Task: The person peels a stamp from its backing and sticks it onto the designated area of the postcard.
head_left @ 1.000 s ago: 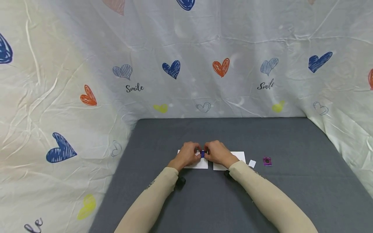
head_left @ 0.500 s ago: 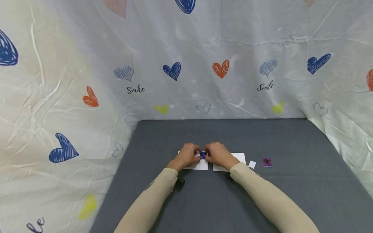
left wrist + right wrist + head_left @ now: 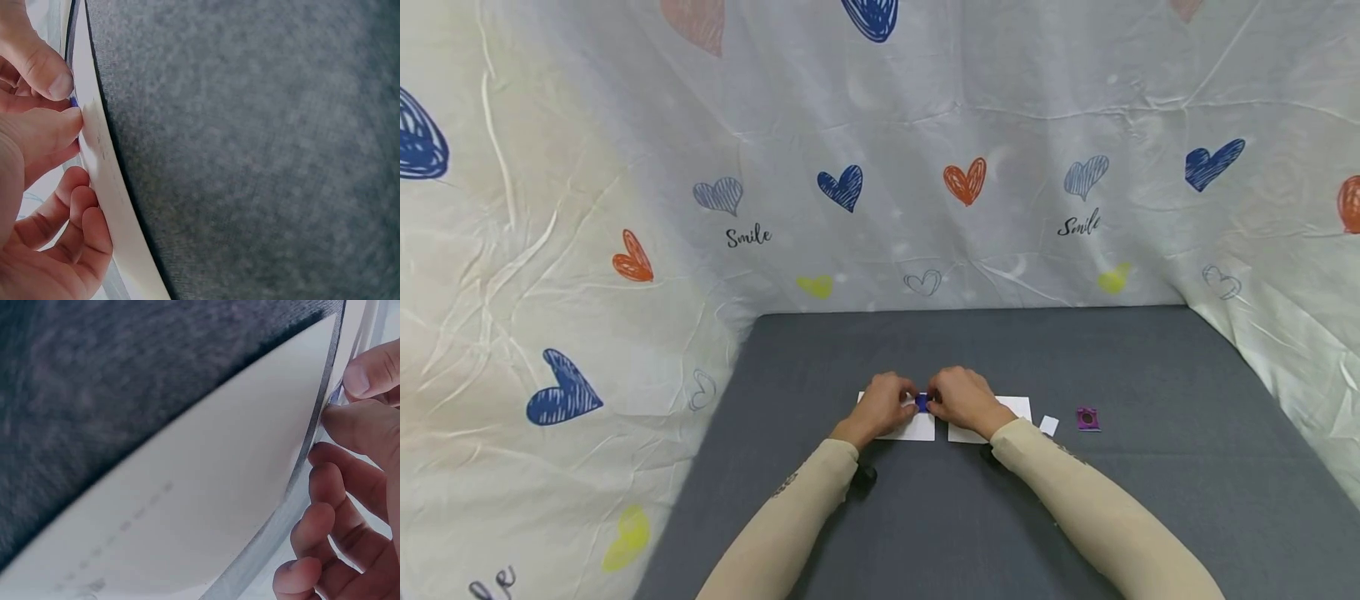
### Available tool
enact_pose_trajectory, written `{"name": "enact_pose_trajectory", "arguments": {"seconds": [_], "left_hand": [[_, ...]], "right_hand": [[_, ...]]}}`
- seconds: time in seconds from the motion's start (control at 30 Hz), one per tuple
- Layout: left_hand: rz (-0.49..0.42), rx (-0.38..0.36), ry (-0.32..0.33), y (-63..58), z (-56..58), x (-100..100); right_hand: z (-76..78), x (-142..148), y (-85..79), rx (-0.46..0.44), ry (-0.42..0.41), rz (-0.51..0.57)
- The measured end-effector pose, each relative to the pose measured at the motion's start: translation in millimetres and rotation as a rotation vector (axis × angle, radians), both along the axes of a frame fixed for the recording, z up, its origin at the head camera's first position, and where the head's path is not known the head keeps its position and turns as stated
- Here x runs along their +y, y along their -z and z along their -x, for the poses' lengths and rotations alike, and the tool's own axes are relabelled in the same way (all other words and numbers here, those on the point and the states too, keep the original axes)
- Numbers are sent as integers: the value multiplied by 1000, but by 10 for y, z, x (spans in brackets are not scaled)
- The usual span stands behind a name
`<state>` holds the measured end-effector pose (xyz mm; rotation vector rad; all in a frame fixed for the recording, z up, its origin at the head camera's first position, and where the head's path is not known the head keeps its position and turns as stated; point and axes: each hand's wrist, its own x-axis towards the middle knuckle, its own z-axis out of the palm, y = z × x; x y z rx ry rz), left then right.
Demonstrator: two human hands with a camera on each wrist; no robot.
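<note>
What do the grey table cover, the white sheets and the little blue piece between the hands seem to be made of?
Grey table cover: matte woven cloth, by its speckled, fibrous texture close up.
White sheets: probably paper or thin card, smooth and dull, with crisp straight edges.
Blue piece: perhaps plastic or foil, but too small and covered to tell.

The head view looks forward and down from farther away, over the left hand [image 3: 882,406] and the right hand [image 3: 964,400], toward the table [image 3: 1150,375] and the curtain [image 3: 895,125]. Each wrist view is very near — its own hand stays at one side — and both share the place where the hands come together.
</note>
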<state>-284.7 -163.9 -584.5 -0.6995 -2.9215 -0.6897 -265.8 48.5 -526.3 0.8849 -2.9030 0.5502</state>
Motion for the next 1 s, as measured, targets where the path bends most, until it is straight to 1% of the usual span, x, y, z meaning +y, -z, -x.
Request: {"name": "enact_pose_trajectory", "arguments": {"seconds": [0.07,0.17,0.27,0.3,0.37,0.4,0.6,0.63,0.77,0.87,0.93,1.0], "left_hand": [[12,-19,-17,-71,-45,18],[30,-42,-31,-283,-181,66],[77,-65,-63,-512,-321,135],[86,-67,-69,-558,-350,152],[105,-69,-89,-597,-373,173],[94,-65,-96,-520,-330,156],[61,-28,-74,-499,-333,123],[75,-19,-70,-574,-383,143],[65,17,-50,-527,-376,122],[47,64,-24,-308,-282,48],[38,94,-26,-253,-264,19],[15,110,-36,-250,-273,4]], "right_hand": [[2,-1,6,-3,-2,2],[10,-2,14,-12,-5,1],[26,-2,11,-22,-14,-1],[29,-1,5,-26,-16,-1],[38,2,-8,-32,-21,0],[41,3,-13,-33,-23,2],[49,23,-32,-52,-31,18],[50,29,-36,-58,-36,21],[50,57,-61,-76,-68,44],[56,91,-61,-79,-93,60],[65,119,-60,-74,-111,68],[82,149,-68,-62,-136,86]]}}
